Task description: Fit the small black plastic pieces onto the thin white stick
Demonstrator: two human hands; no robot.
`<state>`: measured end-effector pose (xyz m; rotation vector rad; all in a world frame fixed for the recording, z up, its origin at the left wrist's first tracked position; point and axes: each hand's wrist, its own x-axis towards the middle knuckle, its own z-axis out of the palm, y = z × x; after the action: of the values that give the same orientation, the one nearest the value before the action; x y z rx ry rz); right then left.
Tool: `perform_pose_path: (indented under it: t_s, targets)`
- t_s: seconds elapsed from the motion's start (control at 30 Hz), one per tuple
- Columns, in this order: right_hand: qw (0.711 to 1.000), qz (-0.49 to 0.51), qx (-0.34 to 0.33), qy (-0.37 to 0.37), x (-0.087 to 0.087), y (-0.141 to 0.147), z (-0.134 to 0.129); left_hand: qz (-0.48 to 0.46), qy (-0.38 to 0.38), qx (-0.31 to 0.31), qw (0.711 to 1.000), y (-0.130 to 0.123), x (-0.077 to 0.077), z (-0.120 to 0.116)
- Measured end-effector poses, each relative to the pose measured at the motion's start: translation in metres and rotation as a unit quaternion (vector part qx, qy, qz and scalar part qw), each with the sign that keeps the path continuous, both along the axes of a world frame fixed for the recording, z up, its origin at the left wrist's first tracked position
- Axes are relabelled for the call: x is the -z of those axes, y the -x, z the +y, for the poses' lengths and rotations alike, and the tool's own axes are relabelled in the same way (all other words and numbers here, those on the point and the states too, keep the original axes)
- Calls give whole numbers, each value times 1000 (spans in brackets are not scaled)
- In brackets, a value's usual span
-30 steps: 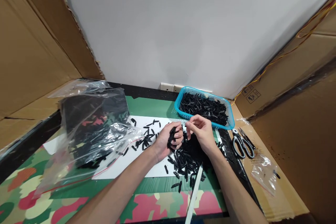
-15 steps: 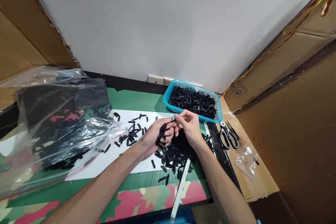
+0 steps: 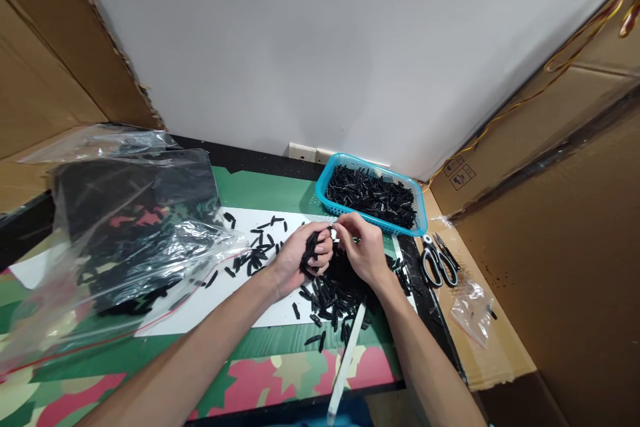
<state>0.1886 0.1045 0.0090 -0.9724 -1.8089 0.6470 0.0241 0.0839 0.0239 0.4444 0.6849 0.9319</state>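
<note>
My left hand (image 3: pixel 291 261) is closed around a bunch of small black strips (image 3: pixel 310 252). Its thumb and forefinger meet the fingertips of my right hand (image 3: pixel 369 250), which pinch at one small black piece, mostly hidden between the fingers. Below both hands lies a heap of loose black strips (image 3: pixel 331 299). More scattered strips (image 3: pixel 257 255) rest on the white sheet (image 3: pixel 210 310) to the left. Just behind my right hand stands a blue plastic basket (image 3: pixel 421 213), filled with the same kind of black strips.
A large clear zip bag (image 3: pixel 135 267) with black strips covers the left side. Scissors (image 3: pixel 436 263) and a small clear bag (image 3: pixel 471 313) lie on cardboard at right. A pale flat strip (image 3: pixel 347 363) crosses the table's front edge. Cardboard walls and a white wall (image 3: pixel 300 47) enclose the table.
The view has shifted slightly, so the scene sits a little further right. My right fingers have closed in toward the left fingertips, and the small piece there is less visible.
</note>
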Motion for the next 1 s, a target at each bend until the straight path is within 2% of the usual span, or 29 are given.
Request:
perform_pose_path:
  t_s: [0.07, 0.2, 0.23, 0.3, 0.37, 0.47, 0.57, 0.63, 0.7, 0.8, 1.0]
  targets:
    - [995, -36, 68, -65, 1, -14, 6, -6, -2, 6, 1000, 1, 0, 0]
    - [972, -35, 202, -116, 1, -43, 21, -17, -4, 2, 1000, 2, 0, -2]
    - [958, -89, 235, -135, 1, -47, 23, -18, -4, -2, 1000, 3, 0, -2]
    - [940, -153, 257, -164, 1, -46, 23, -19, -7, -10, 1000, 4, 1, -2]
    - [938, -168, 232, -196, 2, -37, 18, -20, -8, -22, 1000, 5, 2, -2]
    - [954, -140, 118, -236, 0, -15, 2, -22, -3, -40, 999, 6, 3, -2]
    - [962, -145, -16, -232, -3, 4, -14, -15, 12, -63, 998, 6, 4, -1]
    - [964, -150, -64, -208, -5, 11, -20, -8, 16, -83, 996, 5, 4, -1]
    - [967, -145, -69, -197, -5, 13, -23, -2, 15, -105, 994, 3, 4, -1]
    - [965, -134, -55, -218, -5, 15, -24, 10, 10, -130, 991, 1, 6, 0]
    - [957, -142, -63, -246, -2, 21, -26, 13, 5, -151, 988, 3, 7, 1]
